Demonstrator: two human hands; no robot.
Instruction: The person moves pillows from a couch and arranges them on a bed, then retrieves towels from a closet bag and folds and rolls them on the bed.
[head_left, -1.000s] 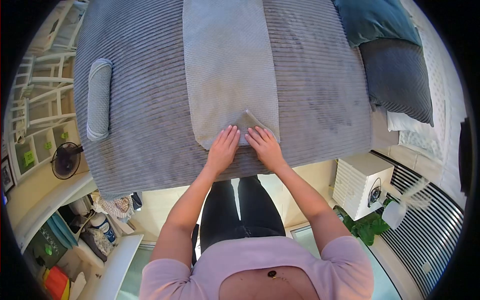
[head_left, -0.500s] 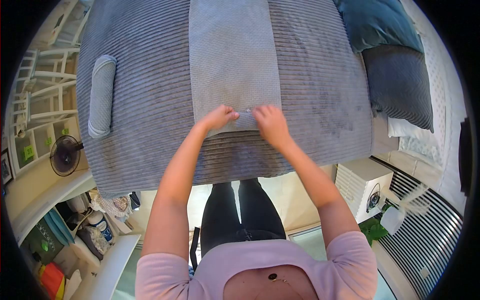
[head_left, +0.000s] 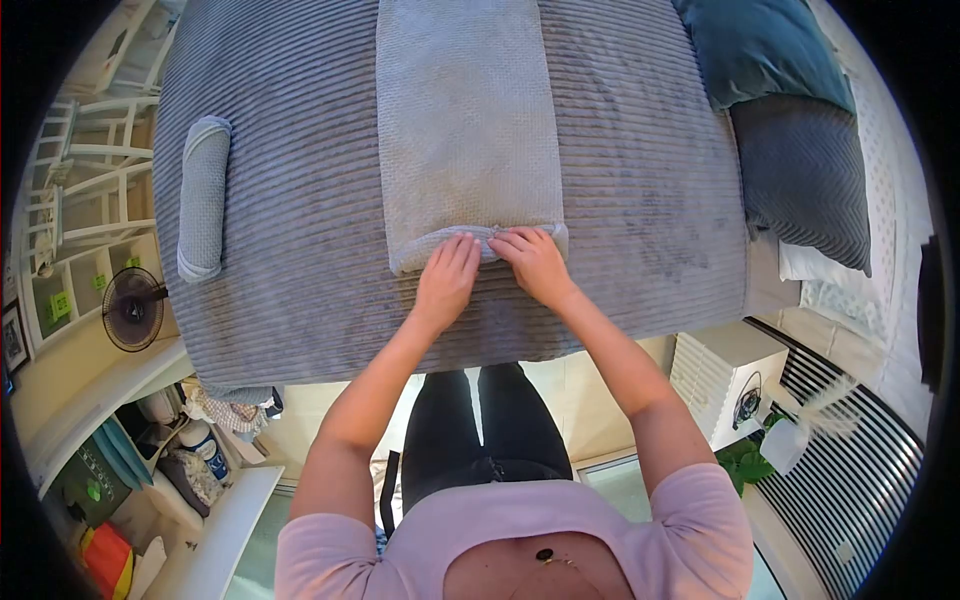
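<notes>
A long light grey textured towel [head_left: 468,120] lies on the ribbed grey bedspread [head_left: 300,200], its near end turned over into a narrow roll. My left hand [head_left: 447,283] rests on the left-middle part of that roll, fingers close together and laid over it. Just to the right, my right hand [head_left: 532,264] lies on the roll too, fingers bent over its top. The fingertips of both hands nearly meet. Further left on the bed is a rolled grey towel [head_left: 204,198], which neither hand touches.
A teal pillow [head_left: 765,50] and a dark grey pillow [head_left: 803,175] sit at the right of the bed. Below right stand a white cabinet [head_left: 715,375] and a green plant [head_left: 745,462]. At left are a black fan [head_left: 132,308] and an open shelf [head_left: 245,530] holding various items.
The towel's near end, flat with one corner folded back a second ago, is now a narrow roll. My hands rose with the edge, then came down and flattened onto the roll.
</notes>
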